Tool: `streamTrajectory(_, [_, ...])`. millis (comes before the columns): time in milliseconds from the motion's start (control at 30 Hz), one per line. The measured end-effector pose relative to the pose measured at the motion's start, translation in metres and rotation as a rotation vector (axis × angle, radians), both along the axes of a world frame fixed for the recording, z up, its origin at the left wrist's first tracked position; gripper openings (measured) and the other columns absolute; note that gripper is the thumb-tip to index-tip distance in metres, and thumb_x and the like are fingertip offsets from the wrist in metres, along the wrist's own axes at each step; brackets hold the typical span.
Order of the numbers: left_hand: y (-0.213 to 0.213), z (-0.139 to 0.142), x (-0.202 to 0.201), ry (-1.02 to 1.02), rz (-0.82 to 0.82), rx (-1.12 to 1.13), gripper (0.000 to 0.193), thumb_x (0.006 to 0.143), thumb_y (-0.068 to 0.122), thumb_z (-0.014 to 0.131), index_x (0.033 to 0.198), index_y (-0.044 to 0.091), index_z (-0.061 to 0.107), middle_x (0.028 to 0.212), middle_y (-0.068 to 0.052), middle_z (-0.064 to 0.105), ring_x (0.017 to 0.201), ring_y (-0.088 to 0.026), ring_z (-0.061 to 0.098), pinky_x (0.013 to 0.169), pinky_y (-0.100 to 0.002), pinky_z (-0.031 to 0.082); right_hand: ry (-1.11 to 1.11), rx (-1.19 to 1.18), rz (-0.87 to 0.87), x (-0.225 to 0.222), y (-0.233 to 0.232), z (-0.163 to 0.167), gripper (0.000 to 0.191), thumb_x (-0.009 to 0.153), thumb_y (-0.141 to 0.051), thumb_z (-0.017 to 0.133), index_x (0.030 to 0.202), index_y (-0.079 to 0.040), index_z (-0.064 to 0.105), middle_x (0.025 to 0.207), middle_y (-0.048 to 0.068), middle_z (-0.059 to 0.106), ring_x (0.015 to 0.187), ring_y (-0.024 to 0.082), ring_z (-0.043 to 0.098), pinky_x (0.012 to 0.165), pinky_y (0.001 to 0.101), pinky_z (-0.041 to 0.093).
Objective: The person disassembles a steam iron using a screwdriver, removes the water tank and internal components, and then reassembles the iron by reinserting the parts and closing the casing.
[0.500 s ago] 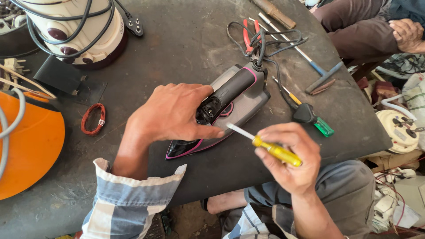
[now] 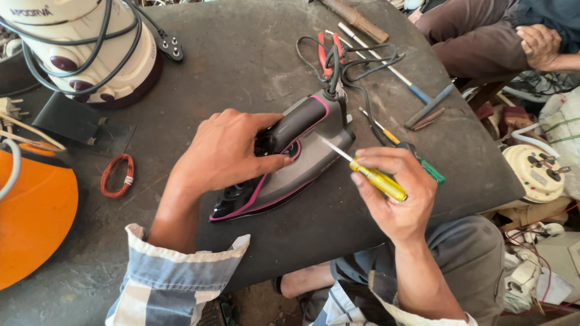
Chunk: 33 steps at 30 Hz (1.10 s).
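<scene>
left hand (image 2: 223, 151) grips grey-pink iron (image 2: 290, 160); right hand (image 2: 396, 193) holds yellow screwdriver (image 2: 368, 174).

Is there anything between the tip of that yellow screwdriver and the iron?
Nothing visible. The screwdriver in the right hand points straight at the iron; the left hand rests farther along the handle.
</scene>
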<state>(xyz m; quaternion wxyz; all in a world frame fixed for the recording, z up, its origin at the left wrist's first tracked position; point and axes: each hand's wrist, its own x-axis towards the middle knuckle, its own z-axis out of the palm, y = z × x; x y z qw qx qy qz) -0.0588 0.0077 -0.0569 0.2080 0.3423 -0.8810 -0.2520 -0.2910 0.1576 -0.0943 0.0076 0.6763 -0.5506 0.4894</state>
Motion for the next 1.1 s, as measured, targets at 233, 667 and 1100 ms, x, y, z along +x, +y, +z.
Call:
streamTrajectory(233, [0.003,0.013,0.004,-0.032,-0.017,0.007,0.058,0.069,0.042,0.082,0.121,0.017,0.075,0.074,-0.014,0.074,0.073,-0.036,0.071,0.069,-0.049,0.053,-0.197,-0.018,0.05,-0.002,-0.002,0.014,0.024,0.095,0.004,0.078,0.115,0.001,0.064,0.117,0.015,0.074,0.112,0.022,0.074,0.099,0.0296,0.059])
streamTrajectory(667, [-0.002,0.022,0.024,-0.029,-0.101,0.092,0.068,0.068,0.045,0.085,0.124,0.009,0.072,0.064,-0.017,0.069,0.059,-0.035,0.068,0.06,-0.045,0.051,-0.144,-0.023,0.088,0.013,0.005,0.022,0.019,0.092,0.003,0.079,0.108,0.002,0.069,0.111,0.018,0.076,0.103,0.021,0.077,0.087,0.0264,0.061])
streamTrajectory(1100, [0.0,0.014,0.009,0.057,-0.184,0.04,0.066,0.074,0.04,0.084,0.126,0.002,0.069,0.063,-0.02,0.066,0.057,-0.036,0.067,0.054,-0.043,0.049,-0.218,0.003,0.203,0.018,0.003,0.001,0.019,0.087,0.001,0.081,0.103,0.002,0.069,0.107,0.019,0.077,0.099,0.022,0.078,0.087,0.0285,0.062])
